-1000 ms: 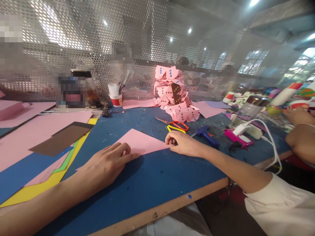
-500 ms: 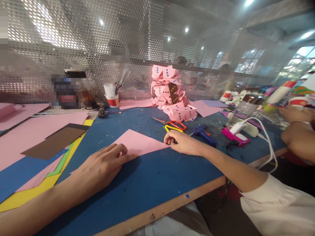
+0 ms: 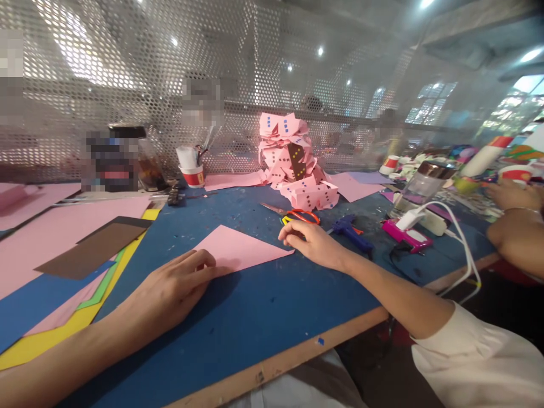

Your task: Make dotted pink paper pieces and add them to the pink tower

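Note:
A pink sheet of paper, folded into a triangle, lies on the blue tabletop between my hands. Its right tip is slightly raised. My left hand rests palm down over the paper's left end, fingers extended and thumb along the lower edge, pressing it to the table. Just above and right of the right tip is my right hand, apart from the paper. Its fingers are loosely bent with a gap between them and hold nothing. Behind that hand lie scissors with red and yellow handles, partly covered by its fingers.
A blue glue gun lies right of my right hand, near a pink device with a white cable. Pink folded-paper pieces with dots form a stack behind. Brown card tops sheets at left. A co-worker's arm reaches in at right.
My right hand has let go of the paper's right tip and lifted slightly up and left, its fingers loosening. My left hand stays on the paper.

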`<move>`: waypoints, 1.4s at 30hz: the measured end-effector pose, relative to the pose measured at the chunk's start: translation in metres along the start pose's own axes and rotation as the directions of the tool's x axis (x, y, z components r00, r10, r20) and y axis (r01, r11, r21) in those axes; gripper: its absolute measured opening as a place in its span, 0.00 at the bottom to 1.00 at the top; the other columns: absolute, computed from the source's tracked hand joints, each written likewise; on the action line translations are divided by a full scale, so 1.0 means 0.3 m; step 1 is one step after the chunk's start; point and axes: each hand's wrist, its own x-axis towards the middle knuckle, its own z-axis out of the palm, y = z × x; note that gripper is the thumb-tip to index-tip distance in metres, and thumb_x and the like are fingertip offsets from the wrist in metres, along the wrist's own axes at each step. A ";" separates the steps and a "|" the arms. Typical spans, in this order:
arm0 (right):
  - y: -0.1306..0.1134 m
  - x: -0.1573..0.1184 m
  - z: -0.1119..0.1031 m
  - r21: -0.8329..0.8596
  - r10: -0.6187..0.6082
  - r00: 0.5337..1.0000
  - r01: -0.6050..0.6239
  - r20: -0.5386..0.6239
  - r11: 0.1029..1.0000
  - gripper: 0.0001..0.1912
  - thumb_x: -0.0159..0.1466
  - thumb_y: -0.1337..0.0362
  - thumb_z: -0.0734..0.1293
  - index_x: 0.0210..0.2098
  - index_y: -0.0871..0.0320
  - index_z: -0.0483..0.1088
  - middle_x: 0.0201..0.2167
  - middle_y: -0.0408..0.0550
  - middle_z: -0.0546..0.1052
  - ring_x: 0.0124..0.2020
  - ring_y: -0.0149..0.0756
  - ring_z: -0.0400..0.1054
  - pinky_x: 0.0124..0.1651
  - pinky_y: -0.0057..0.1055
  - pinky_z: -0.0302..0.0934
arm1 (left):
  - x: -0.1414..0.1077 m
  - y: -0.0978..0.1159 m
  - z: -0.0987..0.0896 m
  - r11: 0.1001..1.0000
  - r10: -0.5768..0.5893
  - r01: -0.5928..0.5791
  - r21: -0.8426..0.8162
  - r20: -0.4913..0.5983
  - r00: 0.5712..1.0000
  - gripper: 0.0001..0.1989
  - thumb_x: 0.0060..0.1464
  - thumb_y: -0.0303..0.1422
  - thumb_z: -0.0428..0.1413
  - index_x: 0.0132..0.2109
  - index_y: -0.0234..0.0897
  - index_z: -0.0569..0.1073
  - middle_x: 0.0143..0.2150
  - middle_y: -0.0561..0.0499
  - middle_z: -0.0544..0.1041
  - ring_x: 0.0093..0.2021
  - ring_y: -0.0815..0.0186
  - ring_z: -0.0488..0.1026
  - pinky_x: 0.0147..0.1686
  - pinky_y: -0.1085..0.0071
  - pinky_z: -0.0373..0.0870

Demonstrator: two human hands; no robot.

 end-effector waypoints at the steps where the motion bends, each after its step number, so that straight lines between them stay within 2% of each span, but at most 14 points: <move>1: -0.008 -0.004 0.003 -0.004 -0.052 0.999 0.052 0.006 0.999 0.08 0.68 0.70 0.60 0.41 0.57 0.71 0.39 0.45 0.75 0.40 0.31 0.71 0.45 0.28 0.64 | 0.001 0.004 -0.003 0.999 -0.014 0.014 -0.039 0.001 1.000 0.21 0.68 0.26 0.43 0.61 0.50 0.69 0.45 0.50 0.72 0.42 0.67 0.73 0.43 0.73 0.67; 4: -0.019 -0.016 0.020 -0.050 -0.198 0.979 0.201 0.052 0.978 0.04 0.68 0.64 0.65 0.42 0.57 0.72 0.40 0.45 0.75 0.41 0.32 0.70 0.47 0.30 0.63 | 0.006 0.017 -0.014 0.989 -0.069 0.070 -0.128 0.014 0.998 0.18 0.68 0.28 0.44 0.59 0.47 0.71 0.47 0.50 0.73 0.46 0.66 0.73 0.46 0.74 0.67; 6: -0.018 -0.022 0.033 -0.079 -0.244 0.965 0.252 0.095 0.964 0.04 0.67 0.64 0.68 0.41 0.57 0.72 0.39 0.45 0.74 0.40 0.32 0.70 0.47 0.30 0.63 | 0.009 0.026 -0.022 0.979 -0.120 0.123 -0.164 0.029 0.992 0.16 0.68 0.30 0.45 0.56 0.45 0.72 0.48 0.49 0.74 0.47 0.65 0.73 0.46 0.73 0.67; 12: -0.015 -0.022 0.054 -0.135 -0.256 0.956 0.275 0.143 0.952 0.02 0.66 0.65 0.69 0.37 0.57 0.72 0.36 0.45 0.72 0.38 0.33 0.68 0.44 0.29 0.63 | 0.046 0.066 -0.043 0.911 -0.327 0.341 -0.232 0.097 0.940 0.10 0.63 0.34 0.50 0.44 0.42 0.77 0.42 0.51 0.77 0.40 0.64 0.74 0.41 0.71 0.68; 16: -0.012 -0.020 0.059 -0.141 -0.248 0.957 0.269 0.151 0.953 0.03 0.66 0.64 0.69 0.37 0.57 0.72 0.36 0.45 0.72 0.38 0.33 0.68 0.44 0.30 0.63 | 0.079 0.095 -0.037 0.876 -0.435 0.447 -0.182 0.100 0.895 0.08 0.59 0.35 0.53 0.38 0.40 0.76 0.37 0.52 0.76 0.38 0.62 0.73 0.40 0.68 0.67; 26: 0.005 -0.025 0.069 -0.180 -0.288 0.949 0.307 0.126 0.935 0.03 0.66 0.64 0.69 0.37 0.57 0.71 0.36 0.45 0.72 0.39 0.35 0.68 0.44 0.31 0.62 | 0.108 0.104 0.005 0.855 -0.511 0.513 -0.076 0.047 0.858 0.04 0.52 0.32 0.53 0.33 0.40 0.72 0.33 0.52 0.76 0.35 0.62 0.71 0.37 0.67 0.64; 31: 0.001 -0.026 0.069 -0.190 -0.283 0.951 0.304 0.127 0.934 0.03 0.66 0.64 0.69 0.37 0.57 0.71 0.36 0.45 0.72 0.39 0.35 0.68 0.44 0.31 0.62 | 0.116 0.119 0.001 0.850 -0.520 0.522 -0.065 0.046 0.853 0.06 0.55 0.34 0.53 0.32 0.40 0.71 0.32 0.52 0.75 0.34 0.62 0.70 0.37 0.67 0.64; 42: -0.001 -0.027 0.069 -0.210 -0.279 0.951 0.302 0.132 0.930 0.03 0.66 0.64 0.68 0.37 0.57 0.70 0.36 0.45 0.72 0.39 0.35 0.67 0.44 0.31 0.62 | 0.107 0.109 0.005 0.854 -0.516 0.518 -0.051 0.039 0.856 0.03 0.51 0.31 0.53 0.32 0.41 0.71 0.31 0.53 0.75 0.35 0.61 0.70 0.37 0.67 0.63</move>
